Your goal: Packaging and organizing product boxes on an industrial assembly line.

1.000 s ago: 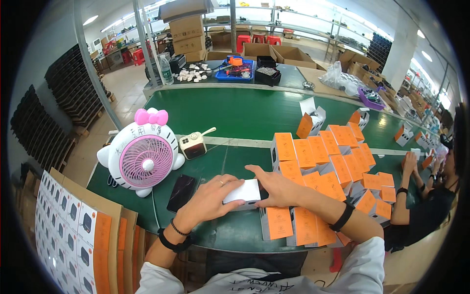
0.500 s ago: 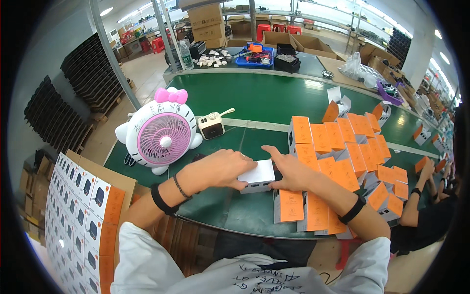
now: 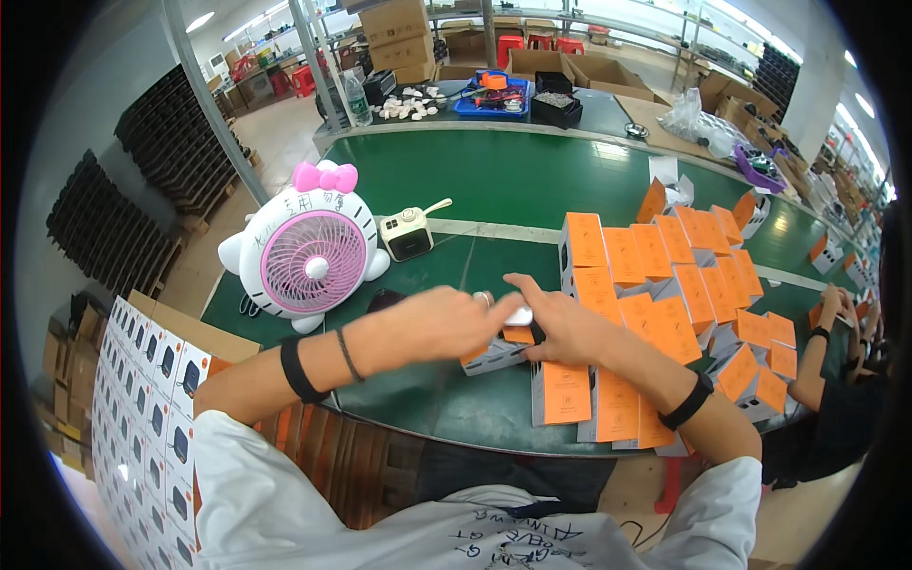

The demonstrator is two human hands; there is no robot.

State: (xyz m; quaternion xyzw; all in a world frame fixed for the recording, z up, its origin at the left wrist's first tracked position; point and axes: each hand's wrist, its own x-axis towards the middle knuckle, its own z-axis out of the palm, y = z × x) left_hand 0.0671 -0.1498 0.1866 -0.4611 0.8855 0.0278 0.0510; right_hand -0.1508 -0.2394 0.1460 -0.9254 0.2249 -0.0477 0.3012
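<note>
In front of me on the green bench, a small white and orange box (image 3: 496, 359) lies between my hands. My left hand (image 3: 451, 328) is closed above the box and hides most of its top. By its fingertips shows a small white piece (image 3: 519, 316); whether it is a flap or a loose part I cannot tell. An orange part of the box is uncovered just below it. My right hand (image 3: 565, 328) grips the box's right end, with the thumb at the near side. To the right, several orange and white boxes (image 3: 622, 313) stand packed together.
A white and pink fan (image 3: 313, 261) stands at left, beside a cream camera-shaped device (image 3: 407, 235). Printed cartons (image 3: 142, 418) are stacked at lower left. A blue tray (image 3: 494, 100) of tools sits at the back. At far right, a co-worker's arm (image 3: 812, 366) reaches over other boxes.
My left hand has moved right across the box, from its left end to above its top. The white top face is now covered, and an orange part shows. My right hand has barely moved.
</note>
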